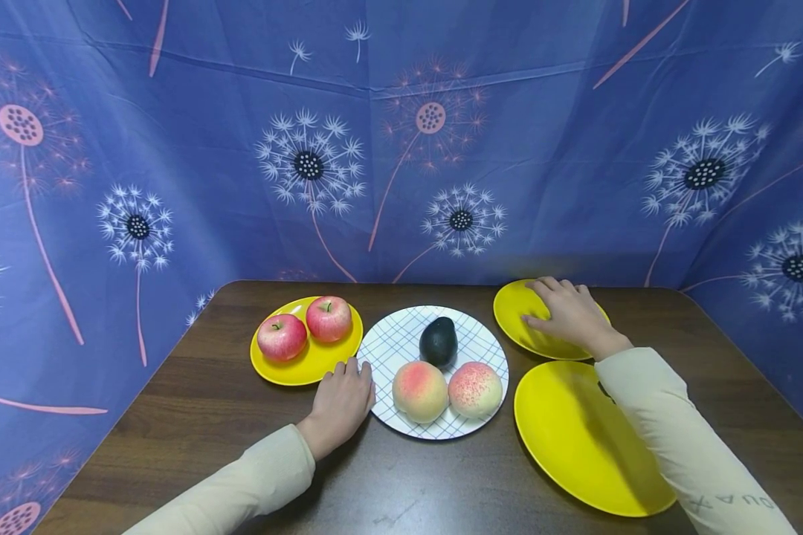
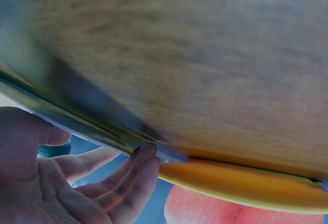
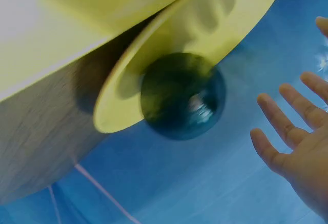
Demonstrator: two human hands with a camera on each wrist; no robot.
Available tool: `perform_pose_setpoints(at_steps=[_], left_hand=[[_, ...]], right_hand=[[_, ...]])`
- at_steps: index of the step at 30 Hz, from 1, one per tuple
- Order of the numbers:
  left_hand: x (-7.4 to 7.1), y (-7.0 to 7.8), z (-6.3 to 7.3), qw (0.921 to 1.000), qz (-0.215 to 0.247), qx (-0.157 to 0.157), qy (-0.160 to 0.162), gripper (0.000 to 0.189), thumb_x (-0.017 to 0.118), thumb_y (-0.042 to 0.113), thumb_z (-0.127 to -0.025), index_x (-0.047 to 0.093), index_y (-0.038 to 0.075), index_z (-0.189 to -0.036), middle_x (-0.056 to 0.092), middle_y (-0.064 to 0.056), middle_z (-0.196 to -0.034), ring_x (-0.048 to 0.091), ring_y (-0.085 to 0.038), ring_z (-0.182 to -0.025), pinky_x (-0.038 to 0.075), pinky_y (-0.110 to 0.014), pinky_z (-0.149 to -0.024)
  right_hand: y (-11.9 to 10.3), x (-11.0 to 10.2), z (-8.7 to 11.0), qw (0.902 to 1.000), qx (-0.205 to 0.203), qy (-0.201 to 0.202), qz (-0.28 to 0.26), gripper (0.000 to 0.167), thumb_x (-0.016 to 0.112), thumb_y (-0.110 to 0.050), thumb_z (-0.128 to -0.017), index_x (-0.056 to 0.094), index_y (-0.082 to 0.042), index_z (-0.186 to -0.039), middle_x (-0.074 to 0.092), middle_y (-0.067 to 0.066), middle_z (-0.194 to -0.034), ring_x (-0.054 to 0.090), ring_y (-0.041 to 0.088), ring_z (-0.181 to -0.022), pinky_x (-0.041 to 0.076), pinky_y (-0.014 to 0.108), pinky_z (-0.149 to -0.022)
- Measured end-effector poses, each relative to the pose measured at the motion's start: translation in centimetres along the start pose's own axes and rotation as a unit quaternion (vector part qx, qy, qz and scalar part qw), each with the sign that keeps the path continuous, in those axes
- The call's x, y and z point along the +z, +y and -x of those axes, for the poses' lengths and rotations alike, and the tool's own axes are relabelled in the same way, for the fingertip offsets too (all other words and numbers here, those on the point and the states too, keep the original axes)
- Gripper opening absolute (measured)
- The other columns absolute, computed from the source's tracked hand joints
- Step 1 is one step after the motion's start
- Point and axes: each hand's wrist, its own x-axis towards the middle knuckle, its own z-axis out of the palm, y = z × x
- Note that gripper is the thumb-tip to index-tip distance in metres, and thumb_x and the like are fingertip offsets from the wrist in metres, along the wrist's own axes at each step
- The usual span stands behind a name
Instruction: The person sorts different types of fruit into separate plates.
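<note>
Brown wood-grain tabletop in front of you, kinda shiny at the near side, with a creased blue dandelion-print cloth hanging along the far, left and right sides. Your right hand is loosely spread, gripping nothing, above the smooth far-right yellow plate, where a round, glossy dark-green fruit sits. Your left hand is relaxed, fingers slightly bent, touching the left rim of the round white checked plate holding a dark avocado and two blush-speckled peaches. Shiny red apples sit left.
</note>
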Motion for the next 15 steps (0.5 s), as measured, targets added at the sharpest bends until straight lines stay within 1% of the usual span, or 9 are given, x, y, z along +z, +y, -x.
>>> perform_pose_setpoints(at_steps=[6, 10, 15], left_hand=[[0.0, 0.0, 0.0, 1.0000, -0.002, -0.003, -0.007, 0.043, 0.059, 0.037, -0.084, 0.059, 0.005, -0.112, 0.058, -0.013, -0.091, 0.048, -0.022, -0.069, 0.051, -0.031, -0.063], [0.0, 0.1, 0.0, 1.0000, 0.002, -0.004, -0.009, 0.043, 0.059, 0.037, -0.084, 0.059, 0.005, -0.112, 0.058, -0.013, -0.091, 0.048, -0.021, -0.069, 0.051, -0.031, -0.062], [0.0, 0.1, 0.0, 0.9999, 0.007, -0.004, -0.009, 0.043, 0.060, 0.037, -0.083, 0.059, 0.005, -0.113, 0.058, -0.013, -0.092, 0.048, -0.021, -0.069, 0.051, -0.031, -0.063]], right_hand=[[-1.9, 0.3, -0.2, 0.9997, -0.022, -0.005, -0.007, 0.063, 0.062, -0.039, -0.082, 0.044, -0.007, -0.132, 0.044, 0.020, -0.134, 0.041, 0.046, -0.118, 0.026, 0.066, -0.096], [-3.0, 0.7, -0.4, 0.9993, -0.037, 0.001, -0.007, 0.063, 0.064, -0.041, -0.080, 0.046, -0.009, -0.131, 0.047, 0.017, -0.132, 0.044, 0.043, -0.116, 0.029, 0.064, -0.096], [-4.6, 1.0, -0.5, 0.9985, -0.052, 0.007, -0.015, 0.065, 0.069, -0.040, -0.077, 0.048, -0.009, -0.130, 0.050, 0.016, -0.129, 0.047, 0.040, -0.114, 0.033, 0.061, -0.095]])
